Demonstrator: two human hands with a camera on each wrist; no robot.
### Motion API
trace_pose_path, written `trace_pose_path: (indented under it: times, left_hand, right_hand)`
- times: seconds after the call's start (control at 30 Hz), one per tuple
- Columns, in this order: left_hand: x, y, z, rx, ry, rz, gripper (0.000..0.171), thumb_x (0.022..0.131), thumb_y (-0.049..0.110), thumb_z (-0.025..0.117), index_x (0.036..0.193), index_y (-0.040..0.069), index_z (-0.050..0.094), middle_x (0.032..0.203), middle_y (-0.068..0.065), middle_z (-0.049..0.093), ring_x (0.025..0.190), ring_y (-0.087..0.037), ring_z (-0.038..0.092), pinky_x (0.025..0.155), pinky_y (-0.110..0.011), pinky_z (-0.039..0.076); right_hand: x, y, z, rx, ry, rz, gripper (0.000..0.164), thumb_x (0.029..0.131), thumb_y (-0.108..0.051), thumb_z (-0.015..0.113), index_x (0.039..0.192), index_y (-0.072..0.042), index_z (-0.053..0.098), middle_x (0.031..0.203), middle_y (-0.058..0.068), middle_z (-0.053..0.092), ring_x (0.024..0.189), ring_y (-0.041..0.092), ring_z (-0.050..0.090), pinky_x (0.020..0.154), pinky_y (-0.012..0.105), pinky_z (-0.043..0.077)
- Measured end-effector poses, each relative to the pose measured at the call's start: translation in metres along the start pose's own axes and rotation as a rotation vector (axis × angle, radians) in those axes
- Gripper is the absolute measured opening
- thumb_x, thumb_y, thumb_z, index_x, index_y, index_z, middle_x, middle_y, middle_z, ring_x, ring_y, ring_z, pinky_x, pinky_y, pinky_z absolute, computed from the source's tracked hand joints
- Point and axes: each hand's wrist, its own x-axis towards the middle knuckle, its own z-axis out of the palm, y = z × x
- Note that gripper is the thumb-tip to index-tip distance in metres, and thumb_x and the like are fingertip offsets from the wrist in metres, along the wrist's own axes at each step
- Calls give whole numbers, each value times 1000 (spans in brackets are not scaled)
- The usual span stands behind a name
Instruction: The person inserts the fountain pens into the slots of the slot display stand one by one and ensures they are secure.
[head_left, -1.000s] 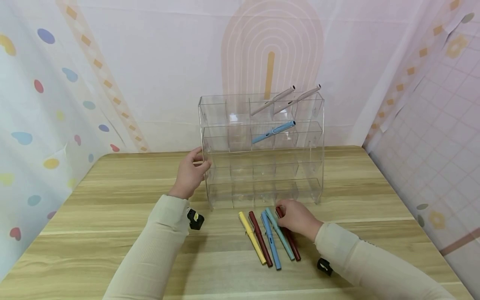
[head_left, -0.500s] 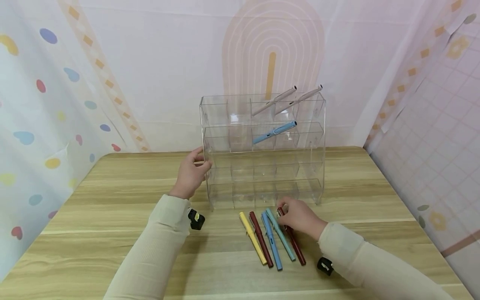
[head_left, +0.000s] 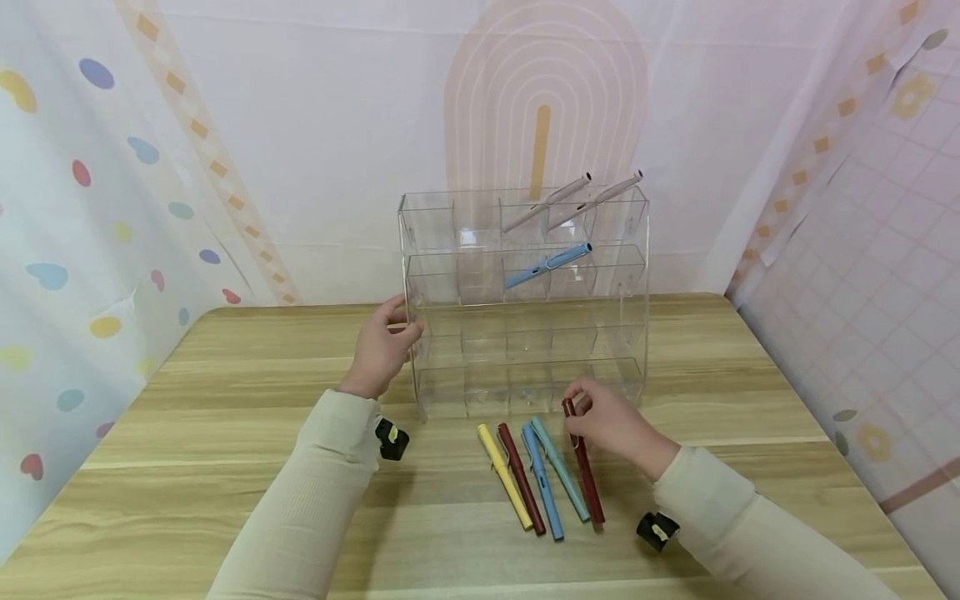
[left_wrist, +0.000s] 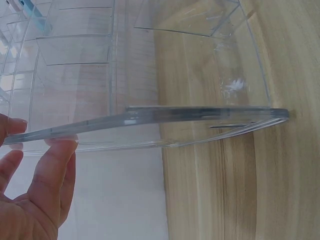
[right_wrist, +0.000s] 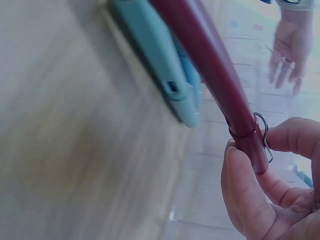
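My right hand (head_left: 611,423) pinches the capped end of a dark red pen (head_left: 587,483). In the right wrist view, thumb and fingers hold the cap (right_wrist: 252,150) beside its wire clip, and the pen slants above a teal pen (right_wrist: 152,47). On the table lie a yellow pen (head_left: 506,479), another dark red pen (head_left: 522,479), a blue pen (head_left: 546,487) and a teal pen (head_left: 562,471). My left hand (head_left: 378,350) grips the left side panel of a clear acrylic pen rack (head_left: 483,375); the left wrist view shows fingertips (left_wrist: 62,142) against that panel (left_wrist: 150,117).
Two pale pens (head_left: 551,202) lean in the rack's top tier, with a light blue pen (head_left: 547,265) one tier lower. The rack stands on a wood-grain table (head_left: 225,400), before a patterned curtain (head_left: 337,125). Each wrist carries a black camera (head_left: 392,439).
My right hand has drawn the dark red pen's capped end up off the table, slightly back and right, away from the teal pen. My left hand stays on the rack.
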Motion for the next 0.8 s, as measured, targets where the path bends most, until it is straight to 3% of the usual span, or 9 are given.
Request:
trace_pose_path:
  times: [0.33,0.5,0.8]
  left_hand:
    - [0,-1,0,-2,1,-6,60,99,12,53,153,12,27,131,-23,43,115,-32,52,74,-28,53]
    - [1,-1,1,-2,6,-9,60,99,11,53,153,12,27,131,-23,44,115,-32,52,74,-29,53]
    - [0,0,1,0,7,-8,60,99,11,53,153,13,28,131,-22,44,115,-32,52,73,-28,52]
  right_hand:
    - [-4,-13,-27,117,63,-28,42,89,-5,57,128,4,47,103,19,50,67,25,57,62,42,56]
    - [-5,-17,-41,162,120,-44,41,92,-6,57,130,4,45,104,19,50,77,21,58,66,39,57]
    - [-8,-25,-62,277,229,-78,41,91,-4,58,129,6,46,101,13,52,76,14,59,64,32,58]
